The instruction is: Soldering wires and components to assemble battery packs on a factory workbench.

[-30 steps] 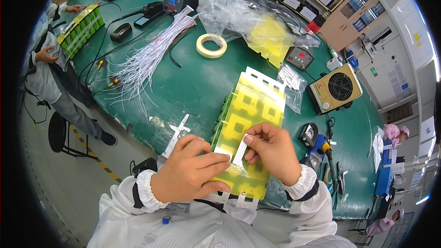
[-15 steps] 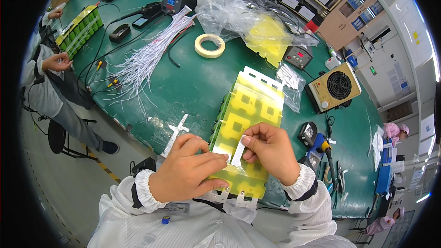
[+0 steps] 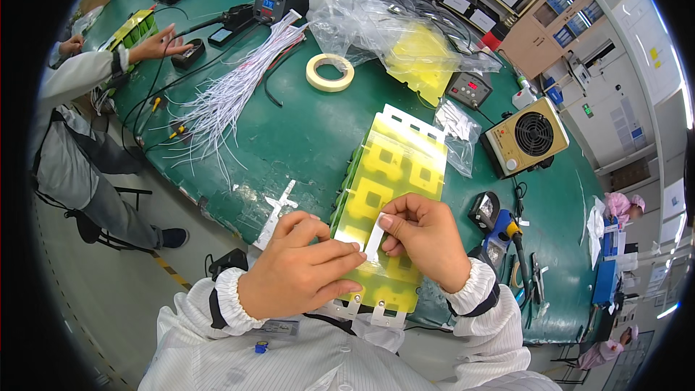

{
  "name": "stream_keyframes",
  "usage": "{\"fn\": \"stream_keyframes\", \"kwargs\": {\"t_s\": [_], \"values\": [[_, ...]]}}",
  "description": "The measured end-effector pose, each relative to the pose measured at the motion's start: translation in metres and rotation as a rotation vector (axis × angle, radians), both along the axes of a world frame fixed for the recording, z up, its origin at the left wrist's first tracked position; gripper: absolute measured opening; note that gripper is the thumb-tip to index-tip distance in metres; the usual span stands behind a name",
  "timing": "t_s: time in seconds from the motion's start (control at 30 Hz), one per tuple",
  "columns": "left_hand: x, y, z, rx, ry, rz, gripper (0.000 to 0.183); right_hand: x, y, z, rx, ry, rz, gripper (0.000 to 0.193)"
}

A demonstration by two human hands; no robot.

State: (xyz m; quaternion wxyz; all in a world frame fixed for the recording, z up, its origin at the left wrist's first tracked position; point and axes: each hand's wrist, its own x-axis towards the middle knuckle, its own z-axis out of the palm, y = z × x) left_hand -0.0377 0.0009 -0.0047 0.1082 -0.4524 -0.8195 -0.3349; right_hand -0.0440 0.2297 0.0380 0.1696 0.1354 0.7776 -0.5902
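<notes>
In front of me lies a long battery pack [image 3: 391, 158], covered on top by translucent yellow insulating sheet, with green along its left side and metal tabs at its near end. My right hand [image 3: 428, 246] pinches a short white strip [image 3: 373, 240] between thumb and index finger; the strip's lower end meets the yellow top. From the left, my left hand [image 3: 293, 268] rests over the pack's near left edge, fingers stretched out and slightly apart, fingertips beside the strip. Left of the pack is a white caliper-shaped tool [image 3: 278, 211], partly behind my left hand.
Masking tape [image 3: 330, 72], a bundle of white wires [image 3: 235, 87] and plastic-wrapped yellow sheets [image 3: 423, 58] lie farther back. At right stand a fan unit [image 3: 527, 137] and a soldering iron [image 3: 515, 235] in its holder. A co-worker's hand [image 3: 158, 45] reaches over the table's left side.
My hands and the white strip have barely moved; my left fingertips have shifted slightly right. At the left, the co-worker has moved closer and stretched an arm over the table.
</notes>
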Motion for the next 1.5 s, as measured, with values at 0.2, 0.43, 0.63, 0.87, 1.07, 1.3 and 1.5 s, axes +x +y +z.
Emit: {"fn": "stream_keyframes", "kwargs": {"t_s": [0.2, 0.43, 0.63, 0.87, 1.07, 1.3, 1.5], "values": [[0.001, 0.002, 0.000, -0.010, 0.033, 0.011, 0.045, 0.000, -0.001, 0.001, 0.011, -0.002, -0.006, 0.012], [0.002, 0.002, -0.002, -0.045, 0.067, 0.000, 0.048, 0.000, -0.002, 0.000, 0.006, 0.007, -0.008, 0.012], [0.001, 0.001, 0.004, -0.087, 0.055, -0.017, 0.065, 0.000, -0.002, 0.000, 0.021, -0.001, -0.014, 0.012], [0.004, 0.006, 0.011, -0.113, 0.106, -0.021, 0.068, 0.001, -0.001, -0.001, 0.027, 0.007, -0.019, 0.015], [0.004, 0.006, 0.010, -0.103, 0.113, -0.022, 0.068, 0.001, -0.002, -0.001, 0.039, 0.010, -0.019, 0.015], [0.007, 0.007, 0.007, -0.123, 0.131, -0.007, 0.070, 0.000, 0.000, 0.003, 0.073, 0.009, 0.023, 0.022], [0.006, 0.006, 0.007, -0.143, 0.133, -0.015, 0.073, 0.002, -0.001, 0.010, 0.308, 0.110, 0.165, 0.037]]}}
